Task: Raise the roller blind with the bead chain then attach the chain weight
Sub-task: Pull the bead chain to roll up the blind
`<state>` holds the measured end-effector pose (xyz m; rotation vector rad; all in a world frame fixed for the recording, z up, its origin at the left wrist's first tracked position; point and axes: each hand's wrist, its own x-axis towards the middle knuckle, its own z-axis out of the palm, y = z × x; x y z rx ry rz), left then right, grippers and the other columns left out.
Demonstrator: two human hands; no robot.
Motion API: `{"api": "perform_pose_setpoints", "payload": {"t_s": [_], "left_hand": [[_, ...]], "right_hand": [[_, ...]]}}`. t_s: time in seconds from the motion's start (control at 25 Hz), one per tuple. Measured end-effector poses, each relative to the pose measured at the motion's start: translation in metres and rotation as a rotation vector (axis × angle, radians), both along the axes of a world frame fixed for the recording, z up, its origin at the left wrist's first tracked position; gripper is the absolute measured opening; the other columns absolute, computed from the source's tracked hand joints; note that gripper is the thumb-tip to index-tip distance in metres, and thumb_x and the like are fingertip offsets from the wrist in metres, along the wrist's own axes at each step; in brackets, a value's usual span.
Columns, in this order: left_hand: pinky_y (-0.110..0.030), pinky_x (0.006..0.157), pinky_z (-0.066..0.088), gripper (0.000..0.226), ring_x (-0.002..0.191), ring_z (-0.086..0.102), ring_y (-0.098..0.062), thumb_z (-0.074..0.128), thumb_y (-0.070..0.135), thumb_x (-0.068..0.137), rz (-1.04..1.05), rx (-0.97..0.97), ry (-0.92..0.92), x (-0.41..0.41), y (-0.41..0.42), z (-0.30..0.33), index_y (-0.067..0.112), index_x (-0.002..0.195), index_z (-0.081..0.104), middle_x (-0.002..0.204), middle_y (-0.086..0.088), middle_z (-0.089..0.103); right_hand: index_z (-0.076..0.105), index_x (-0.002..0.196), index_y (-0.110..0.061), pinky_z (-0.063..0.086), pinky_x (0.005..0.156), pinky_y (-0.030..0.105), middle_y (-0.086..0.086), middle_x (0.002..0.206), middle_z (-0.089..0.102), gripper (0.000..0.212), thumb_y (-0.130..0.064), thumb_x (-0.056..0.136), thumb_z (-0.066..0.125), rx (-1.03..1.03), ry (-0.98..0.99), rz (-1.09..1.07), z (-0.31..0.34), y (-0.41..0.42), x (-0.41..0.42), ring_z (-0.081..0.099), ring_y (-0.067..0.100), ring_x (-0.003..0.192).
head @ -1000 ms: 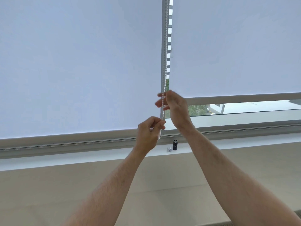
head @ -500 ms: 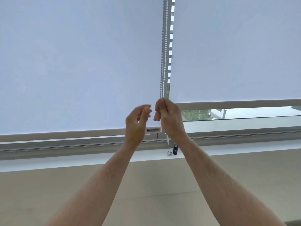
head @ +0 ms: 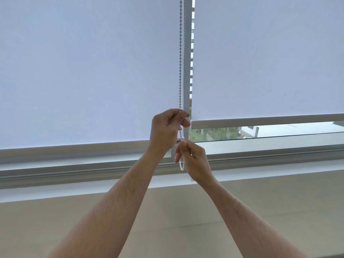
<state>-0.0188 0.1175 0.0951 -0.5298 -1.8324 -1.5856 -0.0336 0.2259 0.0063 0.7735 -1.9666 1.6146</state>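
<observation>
A wide pale grey-white fabric roller blind (head: 83, 71) is seen on the left, its grey bottom bar (head: 74, 147) lowered almost to the grey window frame (head: 55, 169), under which a white sill (head: 65, 190) and a beige wall (head: 167, 211) are visible. Next to this blind's right edge, a grey-white plastic bead chain (head: 180, 53) is hung straight down in front of the grey vertical mullion (head: 186, 62). The chain is pinched high up between the thumb and curled fingers of the left hand (head: 166, 128), which is raised just above the bottom bar. Directly beneath, the lower part of the chain is gripped by the right hand (head: 193, 159), fingers curled around it, and a small white loop of beads (head: 181, 166) is left hanging below the fist in front of the frame. The two hands are held close, one above the other, without touching. Further right, a second pale fabric roller blind (head: 270, 53) is seen raised higher, its grey bottom bar (head: 266, 121) well above the frame, so that a strip of glass (head: 260, 131) with greenery and a building outside is exposed. A chain weight cannot be made out.
</observation>
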Motion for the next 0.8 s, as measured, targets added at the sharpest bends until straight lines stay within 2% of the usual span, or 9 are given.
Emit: {"api": "perform_pose_setpoints", "payload": {"t_s": [0.08,0.16,0.24,0.36,0.44,0.56,0.64,0.72,0.8], "left_hand": [[-0.030,0.059,0.050,0.018,0.060,0.061,-0.015,0.064,0.017,0.092,0.004,0.008,-0.012,0.002,0.001,-0.009,0.025,0.080,0.074,0.062,0.008,0.073],[-0.029,0.061,0.053,0.017,0.062,0.064,-0.014,0.064,0.012,0.092,-0.026,0.022,-0.026,0.003,0.003,-0.022,0.019,0.081,0.074,0.063,0.007,0.073],[-0.028,0.066,0.053,0.017,0.063,0.066,-0.007,0.063,0.007,0.092,-0.037,0.007,-0.025,0.005,0.005,-0.036,0.014,0.082,0.074,0.062,0.010,0.073],[-0.034,0.072,0.052,0.016,0.065,0.066,-0.009,0.064,0.008,0.092,-0.017,-0.012,-0.041,0.005,0.004,-0.052,0.012,0.081,0.075,0.061,0.010,0.072],[-0.029,0.074,0.053,0.017,0.067,0.067,-0.010,0.065,0.011,0.091,-0.014,0.000,-0.094,0.007,0.006,-0.061,0.018,0.080,0.075,0.062,0.009,0.073],[-0.021,0.064,0.051,0.017,0.062,0.063,-0.010,0.065,0.012,0.091,-0.016,0.003,-0.153,0.013,0.011,-0.074,0.020,0.081,0.076,0.063,0.009,0.073],[-0.032,0.057,0.051,0.014,0.058,0.060,-0.022,0.066,0.012,0.091,-0.015,-0.008,-0.164,0.012,0.010,-0.078,0.015,0.083,0.077,0.064,0.006,0.074],[-0.045,0.060,0.052,0.014,0.059,0.060,-0.037,0.067,0.016,0.091,-0.049,-0.043,-0.170,0.010,0.007,-0.079,0.014,0.082,0.077,0.067,0.004,0.075],[-0.046,0.071,0.054,0.023,0.070,0.068,-0.034,0.065,0.035,0.090,-0.065,-0.127,-0.161,0.010,0.001,-0.075,0.018,0.081,0.078,0.074,0.004,0.077]], "right_hand": [[0.064,0.075,-0.034,0.049,0.058,0.026,-0.007,0.062,0.069,0.048,-0.064,0.095,0.032,-0.061,0.054,-0.073,0.004,0.004,0.001,0.066,0.009,0.060],[0.067,0.081,-0.035,0.049,0.062,0.016,-0.015,0.065,0.069,0.054,-0.071,0.092,0.028,-0.151,0.086,-0.132,0.022,0.005,-0.001,0.067,0.001,0.065],[0.066,0.088,-0.027,0.055,0.063,0.021,-0.019,0.067,0.068,0.057,-0.072,0.091,0.030,-0.223,0.081,-0.121,0.049,0.003,-0.003,0.067,0.002,0.064],[0.064,0.094,-0.024,0.050,0.064,0.022,-0.011,0.068,0.067,0.039,-0.055,0.098,0.040,-0.233,0.082,-0.093,0.093,-0.002,-0.008,0.064,0.007,0.064],[0.065,0.097,-0.019,0.047,0.060,0.022,-0.005,0.066,0.067,0.029,-0.037,0.102,0.044,-0.269,0.063,0.022,0.121,-0.004,-0.010,0.061,0.010,0.057],[0.066,0.087,-0.015,0.038,0.047,0.022,-0.007,0.048,0.053,0.034,-0.030,0.104,0.041,-0.290,0.053,0.160,0.142,-0.009,-0.011,0.046,0.011,0.042],[0.062,0.076,-0.018,0.026,0.043,0.026,-0.010,0.044,0.039,0.037,-0.029,0.105,0.040,-0.302,0.034,0.212,0.140,-0.012,-0.009,0.032,0.012,0.040],[0.056,0.069,-0.023,0.022,0.044,0.028,-0.011,0.046,0.034,0.039,-0.029,0.104,0.040,-0.314,0.032,0.166,0.134,-0.013,-0.006,0.027,0.012,0.041],[0.054,0.065,-0.030,0.026,0.045,0.026,-0.008,0.047,0.034,0.040,-0.031,0.103,0.041,-0.298,0.065,0.054,0.129,-0.011,-0.004,0.029,0.013,0.044]]}}
